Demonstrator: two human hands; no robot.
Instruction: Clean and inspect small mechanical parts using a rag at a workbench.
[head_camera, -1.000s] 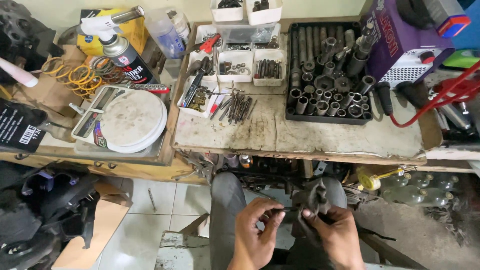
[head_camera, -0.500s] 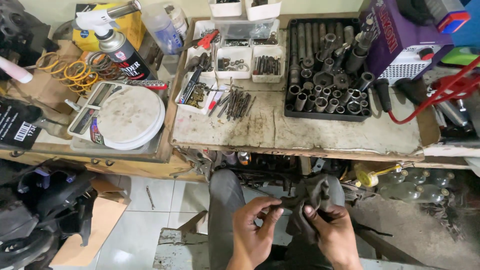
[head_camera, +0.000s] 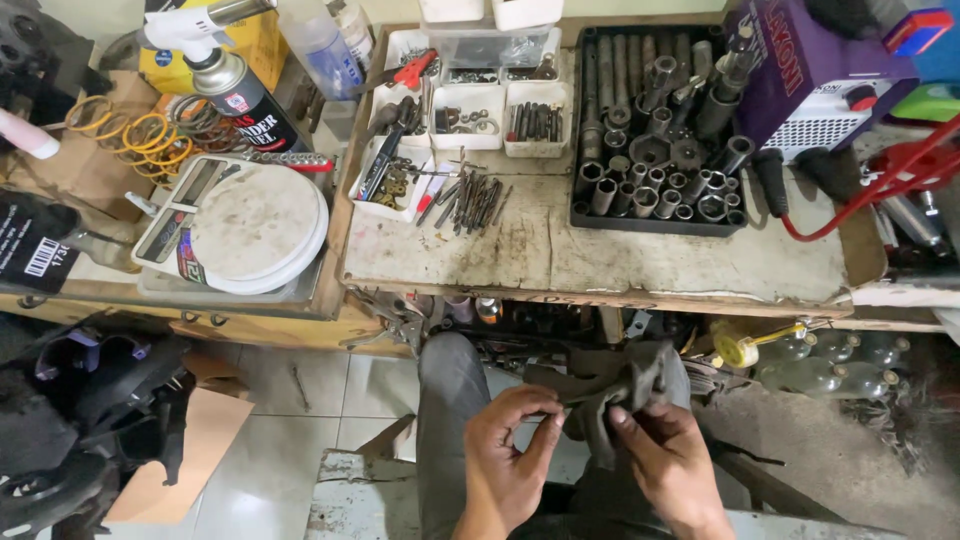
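Observation:
A dark grey rag (head_camera: 620, 392) is bunched over my lap, below the workbench's front edge. My left hand (head_camera: 507, 452) pinches one end of the rag between thumb and fingers. My right hand (head_camera: 668, 462) grips the rag's other side, fingers curled into the cloth. Whatever may be wrapped inside the rag is hidden. My grey trouser leg (head_camera: 448, 392) shows to the left of the hands.
The worn workbench (head_camera: 600, 255) holds a black tray of sockets (head_camera: 655, 140), loose drill bits (head_camera: 470, 198), small white parts bins (head_camera: 470, 105), a purple machine (head_camera: 810, 70) with a red cable, a round white scale (head_camera: 255, 225) and a gas can (head_camera: 240, 95). Bottles (head_camera: 830, 362) lie under the bench.
The view has shifted slightly and my hands have worked the rag, with the left fingers now pinching its end closer to the right hand.

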